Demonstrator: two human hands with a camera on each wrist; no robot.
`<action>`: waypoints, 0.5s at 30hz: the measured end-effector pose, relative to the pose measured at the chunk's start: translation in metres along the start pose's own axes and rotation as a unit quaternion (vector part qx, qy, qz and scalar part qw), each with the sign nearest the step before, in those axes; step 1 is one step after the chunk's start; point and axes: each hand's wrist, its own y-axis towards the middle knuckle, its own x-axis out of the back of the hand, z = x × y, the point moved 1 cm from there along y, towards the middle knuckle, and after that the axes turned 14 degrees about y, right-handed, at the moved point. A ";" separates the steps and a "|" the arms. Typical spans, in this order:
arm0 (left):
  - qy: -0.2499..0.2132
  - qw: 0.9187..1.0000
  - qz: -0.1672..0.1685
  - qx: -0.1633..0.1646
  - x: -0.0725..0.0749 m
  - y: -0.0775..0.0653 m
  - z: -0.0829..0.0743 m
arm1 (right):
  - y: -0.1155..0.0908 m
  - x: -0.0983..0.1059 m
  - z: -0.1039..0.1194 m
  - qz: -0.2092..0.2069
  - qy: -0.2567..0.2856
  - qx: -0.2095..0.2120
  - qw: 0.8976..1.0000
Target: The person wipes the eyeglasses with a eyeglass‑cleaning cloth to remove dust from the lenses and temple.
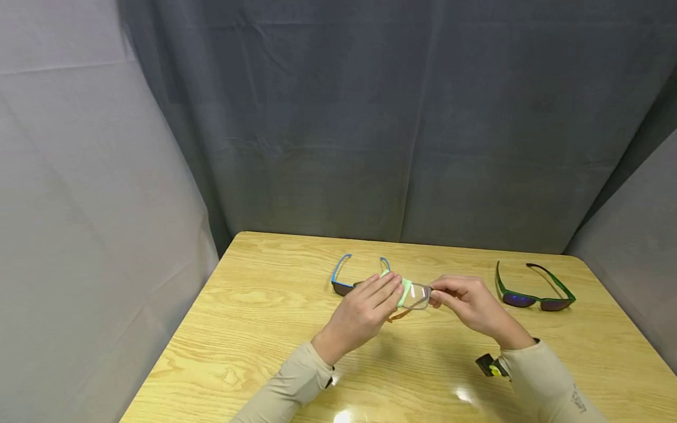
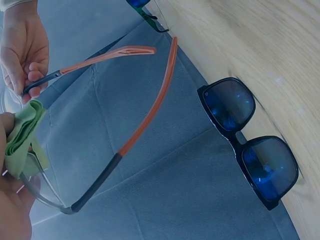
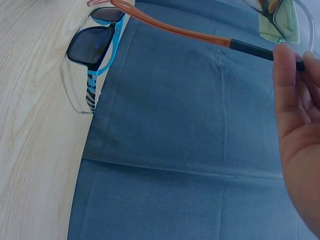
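My left hand (image 1: 367, 308) holds a light green cloth (image 1: 406, 292) around one lens of a pair of clear-framed eyeglasses (image 1: 419, 296). In the left wrist view, the folded cloth (image 2: 25, 132) lies between thumb and fingers over that lens. My right hand (image 1: 473, 302) pinches the glasses at the other end, where the dark part of a temple arm (image 3: 250, 50) meets the frame. Both temple arms are unfolded, with orange tips (image 2: 150, 107). The glasses are held above the table; the left fingers hide part of them in the head view.
Blue-and-black sunglasses (image 1: 342, 288) lie on the wooden table (image 1: 254, 329) just behind my left hand. Green-framed sunglasses (image 1: 539, 301) lie to the right, arms unfolded. A grey curtain (image 1: 328, 129) hangs behind the table. A small black-and-yellow piece (image 1: 489, 365) sits at my right cuff.
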 end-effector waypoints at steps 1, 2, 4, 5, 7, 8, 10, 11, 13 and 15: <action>-0.001 1.000 0.001 0.001 0.000 0.000 0.000 | 0.001 0.000 0.001 0.001 0.001 -0.001 1.000; 0.000 1.000 0.000 0.001 0.000 0.001 0.000 | 0.001 0.000 0.001 0.001 0.001 -0.004 1.000; 0.001 1.000 0.000 0.003 0.000 0.001 0.000 | 0.001 0.000 0.003 0.004 0.004 -0.011 1.000; 0.000 1.000 0.000 0.003 0.000 0.001 0.000 | 0.002 0.000 0.004 0.005 0.006 -0.016 1.000; 0.000 1.000 0.001 0.003 0.001 0.001 0.000 | 0.002 0.000 0.005 0.007 0.010 -0.024 1.000; 0.000 1.000 0.001 0.003 0.001 0.001 0.000 | 0.002 0.000 0.005 0.007 0.013 -0.025 1.000; -0.002 1.000 0.002 0.003 0.001 0.002 0.000 | 0.002 -0.001 0.005 0.008 0.016 -0.025 1.000; -0.002 1.000 0.002 0.003 0.001 0.002 0.000 | 0.002 -0.001 0.005 0.008 0.016 -0.023 1.000; 0.000 1.000 0.000 0.002 0.000 0.002 0.000 | 0.003 -0.002 0.005 0.007 0.020 -0.020 1.000; 0.002 1.000 -0.004 0.001 -0.001 0.002 0.000 | 0.003 -0.002 0.004 0.007 0.022 -0.017 1.000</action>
